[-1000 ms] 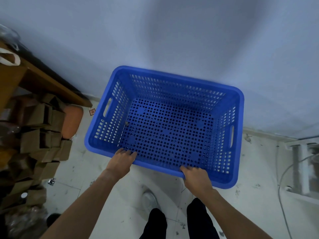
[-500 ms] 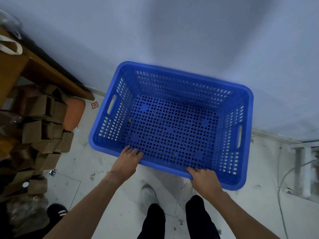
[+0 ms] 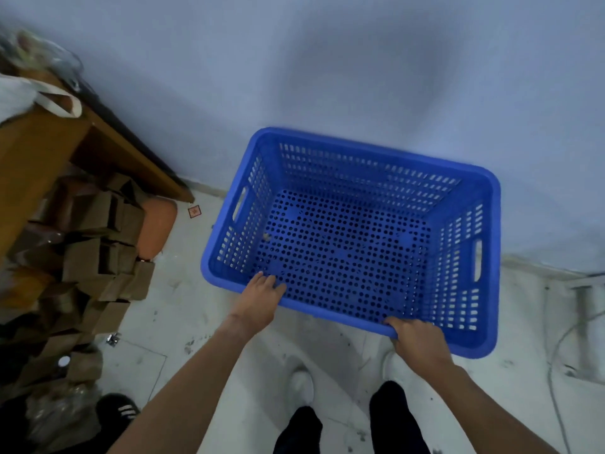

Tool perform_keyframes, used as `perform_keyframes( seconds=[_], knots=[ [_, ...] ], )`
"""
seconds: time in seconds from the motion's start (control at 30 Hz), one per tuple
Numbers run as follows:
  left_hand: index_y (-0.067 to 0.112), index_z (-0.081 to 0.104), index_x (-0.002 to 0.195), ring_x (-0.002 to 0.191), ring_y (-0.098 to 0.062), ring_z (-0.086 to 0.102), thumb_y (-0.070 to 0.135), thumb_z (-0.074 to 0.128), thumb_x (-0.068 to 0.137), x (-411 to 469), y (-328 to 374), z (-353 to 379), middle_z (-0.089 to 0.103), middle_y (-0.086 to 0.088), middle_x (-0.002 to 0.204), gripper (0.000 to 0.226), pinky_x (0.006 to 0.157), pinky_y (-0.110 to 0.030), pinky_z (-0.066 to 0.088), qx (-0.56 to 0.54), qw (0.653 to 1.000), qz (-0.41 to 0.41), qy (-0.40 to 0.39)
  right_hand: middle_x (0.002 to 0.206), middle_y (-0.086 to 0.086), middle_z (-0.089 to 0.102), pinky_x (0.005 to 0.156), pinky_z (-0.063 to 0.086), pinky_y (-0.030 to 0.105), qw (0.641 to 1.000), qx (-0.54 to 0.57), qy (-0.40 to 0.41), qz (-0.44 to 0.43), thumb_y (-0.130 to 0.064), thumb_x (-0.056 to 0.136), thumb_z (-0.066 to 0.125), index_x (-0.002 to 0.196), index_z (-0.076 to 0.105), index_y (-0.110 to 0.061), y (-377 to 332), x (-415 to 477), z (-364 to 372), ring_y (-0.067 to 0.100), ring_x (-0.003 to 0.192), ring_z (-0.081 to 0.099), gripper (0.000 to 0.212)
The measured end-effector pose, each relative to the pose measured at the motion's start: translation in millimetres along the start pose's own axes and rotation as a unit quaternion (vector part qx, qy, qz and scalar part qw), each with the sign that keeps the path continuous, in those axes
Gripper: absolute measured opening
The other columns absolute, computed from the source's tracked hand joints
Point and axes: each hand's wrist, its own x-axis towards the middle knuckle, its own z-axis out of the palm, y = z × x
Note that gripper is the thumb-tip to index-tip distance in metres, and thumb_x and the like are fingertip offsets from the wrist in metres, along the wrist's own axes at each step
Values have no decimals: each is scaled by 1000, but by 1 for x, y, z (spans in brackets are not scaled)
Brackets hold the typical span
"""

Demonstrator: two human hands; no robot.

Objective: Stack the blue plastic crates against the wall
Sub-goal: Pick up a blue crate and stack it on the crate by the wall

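Note:
One blue plastic crate [image 3: 366, 149] with perforated walls and bottom is in front of me, its far long side close to the pale wall [image 3: 360, 67]. It is empty except for a small speck inside. My left hand [image 3: 258, 303] grips the near long rim towards its left end, fingers hooked inside. My right hand [image 3: 415, 339] grips the same rim near the right corner. Whether the crate rests on the floor or is held just above it I cannot tell. No other crate is visible.
A wooden table [image 3: 42, 142] stands at the left with a pile of brown cardboard boxes [image 3: 98, 257] and an orange seat [image 3: 157, 227] under it. A cable [image 3: 556, 348] runs along the tiled floor at the right. My shoes and dark trousers are below the crate.
The crate has shifted to the right and down along the wall, with both hands holding its near rim throughout. More of the table at the left has come into view.

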Motion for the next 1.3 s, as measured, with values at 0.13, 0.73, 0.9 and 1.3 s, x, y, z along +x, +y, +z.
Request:
perform_keyframes(
  seconds=[0.13, 0.73, 0.9, 1.3],
  knots=[
    [14, 41, 141, 125, -31, 50, 9, 47, 94, -11, -44, 2, 54, -12, 133, 48, 119, -46, 25, 62, 997, -33, -31, 81, 1, 70, 56, 49, 31, 999, -30, 2, 25, -27, 91, 52, 109, 64, -28, 3, -3, 1, 21, 69, 65, 21],
    [7, 55, 124, 109, -34, 63, 12, 54, 94, -35, 14, -26, 64, -15, 118, 30, 91, -45, 53, 102, 992, -73, 15, 97, 6, 67, 61, 40, 34, 995, -95, 9, 12, -33, 100, 36, 119, 48, -21, 51, -46, -10, 29, 84, 63, 25],
    [11, 53, 131, 100, -30, 69, 8, 56, 91, -31, 18, -22, 68, -10, 115, 40, 85, -41, 56, 200, 979, -43, 6, 87, 5, 66, 58, 39, 33, 991, -125, 50, 5, -40, 102, 33, 115, 47, -20, 64, -50, 4, 26, 69, 58, 28],
    [10, 56, 121, 89, -34, 68, 8, 61, 91, -50, 29, -20, 66, -10, 106, 31, 70, -45, 57, 152, 984, 24, 93, 80, 0, 68, 55, 39, 30, 983, -122, 136, 29, -47, 98, 40, 103, 55, -22, 93, -60, 8, 25, 64, 57, 29]
  ],
)
